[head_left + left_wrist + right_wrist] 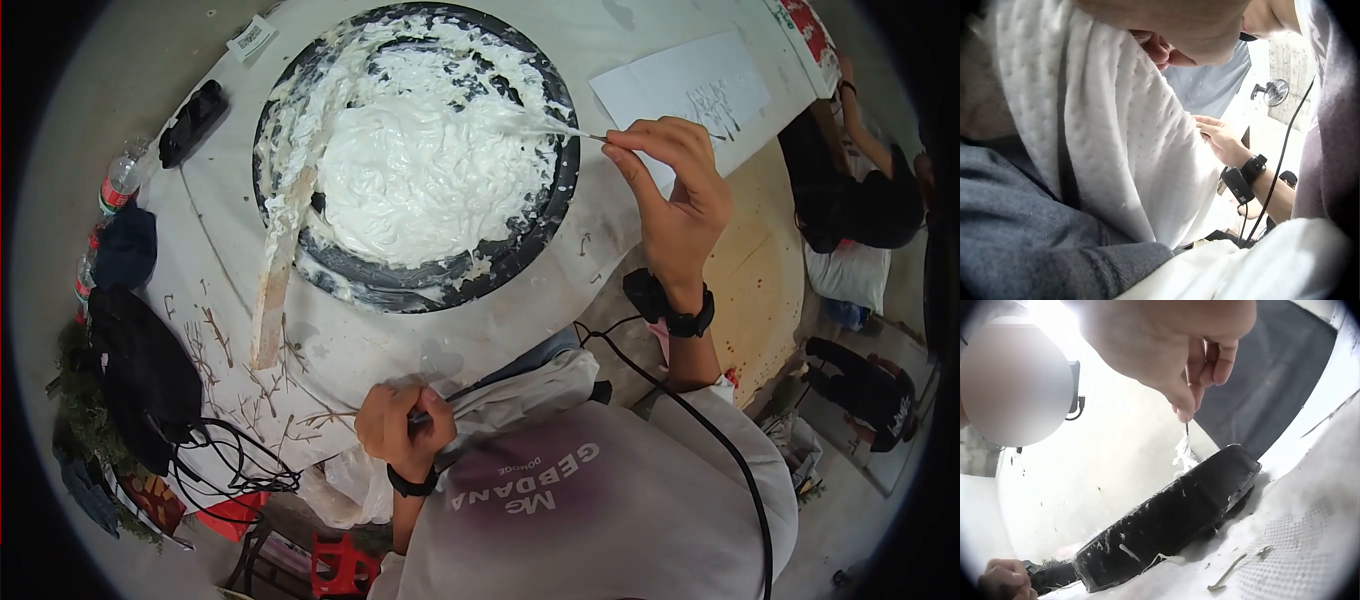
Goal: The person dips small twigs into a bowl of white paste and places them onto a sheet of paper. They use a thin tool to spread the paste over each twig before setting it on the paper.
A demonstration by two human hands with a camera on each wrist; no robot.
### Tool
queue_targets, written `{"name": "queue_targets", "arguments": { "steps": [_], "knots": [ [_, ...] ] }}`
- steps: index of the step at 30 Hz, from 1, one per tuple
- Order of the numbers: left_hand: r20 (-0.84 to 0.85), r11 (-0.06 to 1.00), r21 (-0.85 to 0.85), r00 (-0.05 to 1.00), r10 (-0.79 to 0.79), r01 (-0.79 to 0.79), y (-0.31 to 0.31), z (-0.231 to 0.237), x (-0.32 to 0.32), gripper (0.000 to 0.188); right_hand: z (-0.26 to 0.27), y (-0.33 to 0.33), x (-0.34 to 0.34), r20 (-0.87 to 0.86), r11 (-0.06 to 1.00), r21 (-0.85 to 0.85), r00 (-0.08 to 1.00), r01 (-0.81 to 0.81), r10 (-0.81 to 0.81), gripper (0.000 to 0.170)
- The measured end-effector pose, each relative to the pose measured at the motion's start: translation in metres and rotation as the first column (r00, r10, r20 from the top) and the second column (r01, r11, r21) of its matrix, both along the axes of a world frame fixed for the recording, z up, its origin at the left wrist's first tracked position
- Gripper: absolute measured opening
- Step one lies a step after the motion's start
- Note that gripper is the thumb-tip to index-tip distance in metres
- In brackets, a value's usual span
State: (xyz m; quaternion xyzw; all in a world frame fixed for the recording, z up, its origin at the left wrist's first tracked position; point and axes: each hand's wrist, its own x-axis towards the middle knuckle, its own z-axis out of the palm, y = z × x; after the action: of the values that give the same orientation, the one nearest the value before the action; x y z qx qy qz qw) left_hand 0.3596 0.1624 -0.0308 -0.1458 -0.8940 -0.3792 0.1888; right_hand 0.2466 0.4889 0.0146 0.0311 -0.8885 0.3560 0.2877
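My right hand [685,190] pinches a thin twig [597,137] between thumb and fingertips at the right rim of a round black tub [540,235]. White paste [420,180] fills the tub, and a strand of it clings to the twig's far end. In the right wrist view, the coated tip [1185,450] is just above the tub's rim. At the table's near edge, my left hand [405,430] has its fingers curled. A bare twig [325,414] on the table reaches up to it; I cannot tell whether the fingers hold it.
A paste-smeared wooden stick [272,290] leans over the tub's left rim. Several bare twigs [215,335] lie on the white-covered table at left, near a black bag [145,370] and cables. A white sheet [690,90] lies beyond my right hand. Another person [860,190] is at the right.
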Motion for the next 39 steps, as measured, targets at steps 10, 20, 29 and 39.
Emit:
{"name": "queue_targets", "arguments": {
  "steps": [10,20,29,39],
  "knots": [
    [-0.002,1.000,0.003,1.000,-0.018,0.018,-0.001,0.000,0.001,0.010,0.003,-0.008,0.003,0.052,0.951,-0.309,0.998,-0.014,0.032,0.022],
    [-0.027,0.999,0.022,0.999,-0.036,0.036,-0.001,0.000,0.001,0.008,0.007,-0.017,0.007,-0.108,0.999,-0.035,0.994,-0.024,0.020,0.023],
    [-0.030,0.999,0.040,0.999,-0.021,0.023,0.000,-0.001,-0.001,0.009,0.025,-0.026,0.006,-0.123,0.985,0.174,0.992,-0.019,0.040,0.025],
    [-0.013,0.999,0.045,1.000,-0.019,0.019,0.001,0.003,0.001,0.010,0.026,-0.027,-0.006,-0.089,0.996,0.075,0.995,0.040,-0.034,0.023]
  ]
}}
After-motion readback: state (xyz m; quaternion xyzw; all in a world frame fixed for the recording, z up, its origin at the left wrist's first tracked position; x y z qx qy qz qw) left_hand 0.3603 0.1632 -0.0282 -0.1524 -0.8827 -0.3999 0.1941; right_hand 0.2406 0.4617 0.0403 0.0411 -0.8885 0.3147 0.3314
